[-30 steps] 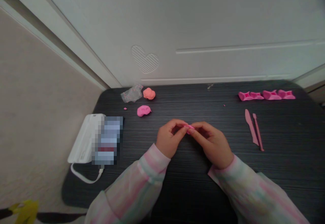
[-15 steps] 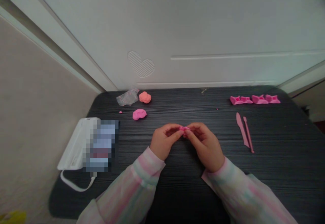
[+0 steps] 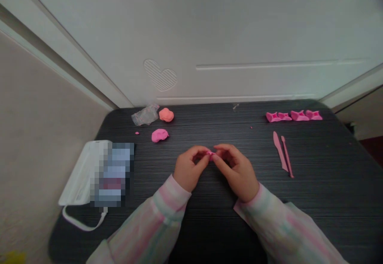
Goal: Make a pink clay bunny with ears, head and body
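A small piece of pink modelling clay (image 3: 210,155) is at the fingertips of both hands, above the middle of the dark table. My left hand (image 3: 189,169) pinches it between thumb and index finger. From the other side, the thumb of my right hand (image 3: 239,173) presses on the clay, with the index finger slightly raised. Fingers partly cover the piece, so its full shape is hidden. Beyond my left hand lies a larger pink clay lump (image 3: 159,135), with an orange clay lump (image 3: 166,115) behind it.
Several pink shaped clay pieces (image 3: 300,115) form a row at the back right. Nearer lie a pink plastic knife (image 3: 280,151) and a thin pink stick tool (image 3: 287,156). A crumpled clear bag (image 3: 145,115) sits back left; a white cabled device (image 3: 79,172) and blurred screen (image 3: 115,174) are left.
The right index finger has lifted away from its thumb, and less of the pink clay piece shows. The whole scene has shifted slightly left in view.
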Tool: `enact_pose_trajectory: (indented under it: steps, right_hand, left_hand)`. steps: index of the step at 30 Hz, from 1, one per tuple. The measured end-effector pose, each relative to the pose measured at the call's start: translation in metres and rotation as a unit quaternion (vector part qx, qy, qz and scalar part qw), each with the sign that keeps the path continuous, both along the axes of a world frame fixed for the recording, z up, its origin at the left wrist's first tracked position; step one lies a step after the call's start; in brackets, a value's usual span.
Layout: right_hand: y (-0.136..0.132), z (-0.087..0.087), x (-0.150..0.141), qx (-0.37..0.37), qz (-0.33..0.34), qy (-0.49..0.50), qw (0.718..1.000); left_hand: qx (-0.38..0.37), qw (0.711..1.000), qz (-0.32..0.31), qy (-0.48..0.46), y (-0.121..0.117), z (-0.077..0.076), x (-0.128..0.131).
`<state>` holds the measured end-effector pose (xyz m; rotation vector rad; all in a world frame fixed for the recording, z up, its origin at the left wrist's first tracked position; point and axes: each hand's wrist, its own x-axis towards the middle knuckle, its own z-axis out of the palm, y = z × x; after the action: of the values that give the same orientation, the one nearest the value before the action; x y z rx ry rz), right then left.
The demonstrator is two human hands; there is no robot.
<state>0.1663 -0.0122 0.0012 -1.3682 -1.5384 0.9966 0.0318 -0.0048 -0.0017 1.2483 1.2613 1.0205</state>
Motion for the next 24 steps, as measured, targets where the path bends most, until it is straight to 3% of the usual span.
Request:
enact_pose_trajectory:
  steps: [9,17,24]
  right_hand:
    - [0.001,0.004,0.0014,0.041,0.003,-0.071,0.997]
    - [-0.0003,0.0025,0.0003,0.056,-0.008,-0.077,0.995]
    - [-0.0007,0.0066,0.0014,0.095,0.024,-0.064,0.993]
  left_hand:
    - [-0.011,1.0,-0.012,0.0,-0.0003,-0.0019,0.0002]
    - [-0.028,0.997,-0.042,-0.053,-0.001,0.0007,0.0011]
    - [-0.026,0.999,-0.019,-0.02,0.0021,0.0017,-0.0004]
